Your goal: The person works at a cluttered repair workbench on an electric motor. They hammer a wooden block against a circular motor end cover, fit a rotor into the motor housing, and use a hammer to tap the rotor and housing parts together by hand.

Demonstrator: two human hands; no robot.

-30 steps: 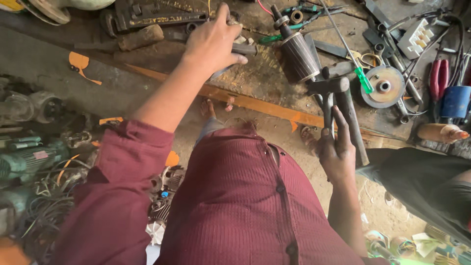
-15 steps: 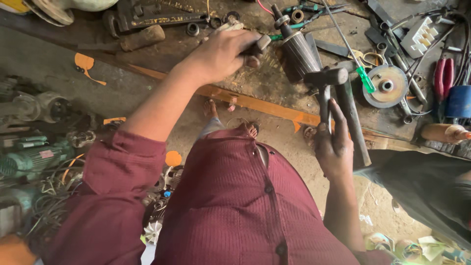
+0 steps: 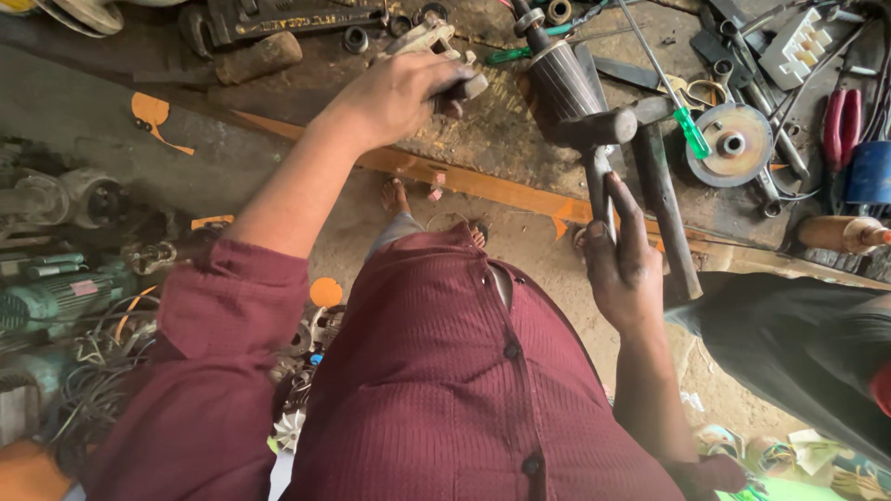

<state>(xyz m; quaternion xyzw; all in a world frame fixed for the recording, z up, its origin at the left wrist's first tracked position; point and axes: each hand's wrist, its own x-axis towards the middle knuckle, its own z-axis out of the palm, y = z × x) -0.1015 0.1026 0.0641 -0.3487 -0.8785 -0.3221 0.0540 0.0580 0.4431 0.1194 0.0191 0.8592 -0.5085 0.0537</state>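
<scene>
My left hand (image 3: 399, 93) is closed around a short dark metal tool (image 3: 461, 88) and holds it over the dirty workbench (image 3: 483, 148), left of a dark ribbed motor armature (image 3: 557, 79). My right hand (image 3: 624, 264) grips the handle of a small hammer (image 3: 599, 130), whose head hangs just in front of the armature. A second, larger hammer (image 3: 664, 199) lies beside it on the bench edge. I wear a maroon buttoned shirt (image 3: 445, 380).
The bench holds a large pipe wrench (image 3: 278, 19), a green-handled screwdriver (image 3: 682, 116), a round metal pulley (image 3: 733, 144), red pliers (image 3: 840, 125), rings and spanners. Old motors and wire (image 3: 56, 306) pile up on the floor at left. Another person in dark cloth (image 3: 798, 353) stands at right.
My left hand has drawn the dark tool off the bench's far side and rightward towards the armature. My right hand with the hammer has stayed in nearly the same spot.
</scene>
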